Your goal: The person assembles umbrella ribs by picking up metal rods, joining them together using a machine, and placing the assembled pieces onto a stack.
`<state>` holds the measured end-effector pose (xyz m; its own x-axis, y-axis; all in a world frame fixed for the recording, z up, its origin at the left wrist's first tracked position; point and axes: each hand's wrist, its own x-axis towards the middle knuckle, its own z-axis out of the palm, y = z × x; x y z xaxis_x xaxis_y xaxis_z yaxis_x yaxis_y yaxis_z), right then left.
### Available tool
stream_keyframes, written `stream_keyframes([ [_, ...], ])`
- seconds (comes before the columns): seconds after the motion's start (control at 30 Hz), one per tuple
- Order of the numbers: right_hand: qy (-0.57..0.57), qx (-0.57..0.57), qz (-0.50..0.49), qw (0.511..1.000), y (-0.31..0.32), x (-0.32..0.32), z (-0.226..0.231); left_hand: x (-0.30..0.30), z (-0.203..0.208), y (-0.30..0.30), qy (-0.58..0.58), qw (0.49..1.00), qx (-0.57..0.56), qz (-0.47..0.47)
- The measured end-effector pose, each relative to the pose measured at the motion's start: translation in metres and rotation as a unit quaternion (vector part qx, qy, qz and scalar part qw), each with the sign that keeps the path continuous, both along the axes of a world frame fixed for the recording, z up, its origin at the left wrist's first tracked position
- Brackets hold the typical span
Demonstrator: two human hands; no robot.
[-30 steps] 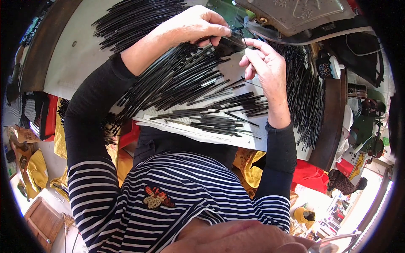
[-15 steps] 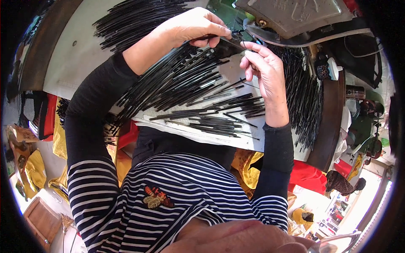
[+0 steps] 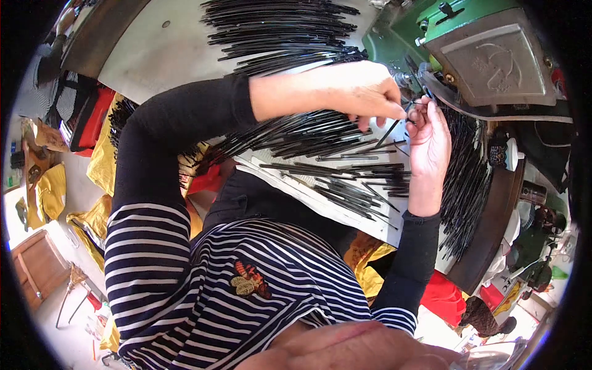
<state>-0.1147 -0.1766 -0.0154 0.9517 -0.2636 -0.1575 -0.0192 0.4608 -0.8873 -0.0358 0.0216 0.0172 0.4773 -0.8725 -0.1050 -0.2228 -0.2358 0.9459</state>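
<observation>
My left hand reaches across the table, thumb and fingertips pinched together at the end of a thin black strip. Palm turned up, my right hand meets it with curled fingers pinching at the same spot. The fingers partly hide what lies between them, and the strip's exact end cannot be made out. Below both hands, many similar narrow black strips lie in loose rows on the pale tabletop. A green machine with a grey metal cover plate stands just beyond my right hand.
More black strips are heaped at the far side and in a dense pile along the right. A dark curved table edge runs beside that pile. Yellow sacks and red cloth lie around the table.
Both hands have shifted right and a little downward in the picture, staying close together. The whole view has turned, showing more of the green machine. My left fingertips have come nearer the right ones.
</observation>
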Motion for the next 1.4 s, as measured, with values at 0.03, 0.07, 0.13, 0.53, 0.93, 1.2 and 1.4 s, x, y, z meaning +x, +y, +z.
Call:
stream_keyframes([
  [0.03,0.023,-0.041,-0.048,0.998,0.003,0.001,0.001,0.006,-0.001,0.003,-0.152,0.988,0.040,0.002],
  [0.07,0.023,-0.041,-0.053,0.997,-0.001,0.001,0.001,0.017,-0.003,0.006,-0.300,0.951,0.078,0.004],
  [0.13,-0.038,-0.017,-0.018,0.999,-0.017,0.001,-0.002,0.032,-0.005,0.021,-0.470,0.865,0.132,0.115],
  [0.53,0.018,-0.051,0.007,0.998,0.001,-0.002,0.003,0.055,-0.004,0.044,-0.567,0.817,0.005,0.105],
  [0.93,0.058,-0.266,0.192,0.943,0.029,-0.007,0.020,0.037,-0.027,-0.001,-0.008,0.991,-0.124,0.050],
  [1.2,0.058,-0.265,0.192,0.943,0.026,-0.006,0.022,0.031,-0.021,-0.006,0.064,0.987,-0.135,0.057],
  [1.4,0.048,-0.252,0.188,0.948,0.025,-0.005,0.023,0.030,-0.021,-0.008,0.055,0.986,-0.151,0.046],
])
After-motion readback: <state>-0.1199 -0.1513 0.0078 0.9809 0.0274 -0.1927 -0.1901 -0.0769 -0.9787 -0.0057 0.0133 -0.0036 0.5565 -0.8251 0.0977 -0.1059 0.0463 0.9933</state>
